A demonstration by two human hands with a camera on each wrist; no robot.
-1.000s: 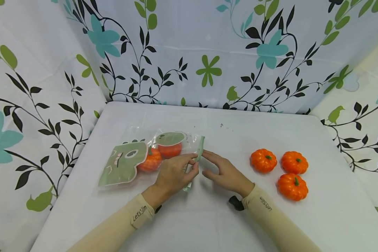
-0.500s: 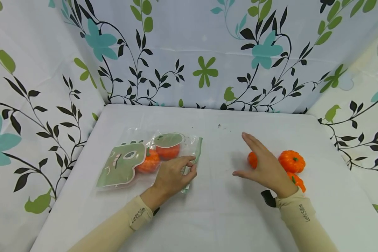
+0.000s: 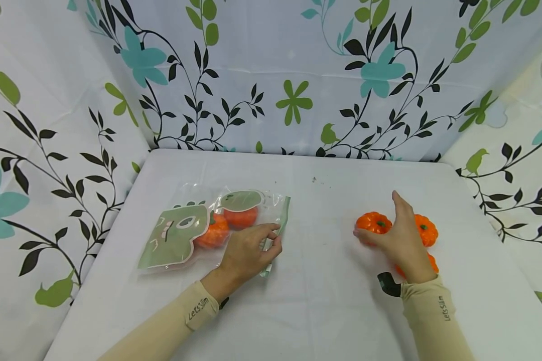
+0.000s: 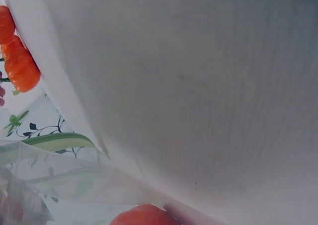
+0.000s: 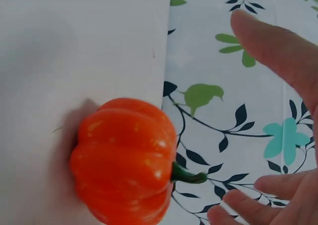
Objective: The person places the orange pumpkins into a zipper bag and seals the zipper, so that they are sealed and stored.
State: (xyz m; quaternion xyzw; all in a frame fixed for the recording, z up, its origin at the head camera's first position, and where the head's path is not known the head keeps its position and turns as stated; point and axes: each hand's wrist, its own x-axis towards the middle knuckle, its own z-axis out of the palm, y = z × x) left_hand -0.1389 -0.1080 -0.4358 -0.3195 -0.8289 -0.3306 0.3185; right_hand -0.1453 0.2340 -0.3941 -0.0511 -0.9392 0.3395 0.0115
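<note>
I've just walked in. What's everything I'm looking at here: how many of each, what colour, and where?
Table: one, white, centre
Bag: one, clear with green prints and green edging, left part of the table
Bagged pumpkins: two visible, orange, inside the bag
Loose pumpkins: three, orange, right part of the table
Patterned cloth: number unclear, pale with green, teal and black print, behind and beside the table
Wrist gear: black, plain at the right wrist, a sliver at the left
Sleeves: two, beige, on the forearms
Left hand: one, bare, pinching the bag's edge
Right hand: one, bare, over the loose pumpkins

Curtained-off tabletop work space, white table [image 3: 316, 311], leaf-and-bird-print curtains [image 3: 253, 65] on three sides
</note>
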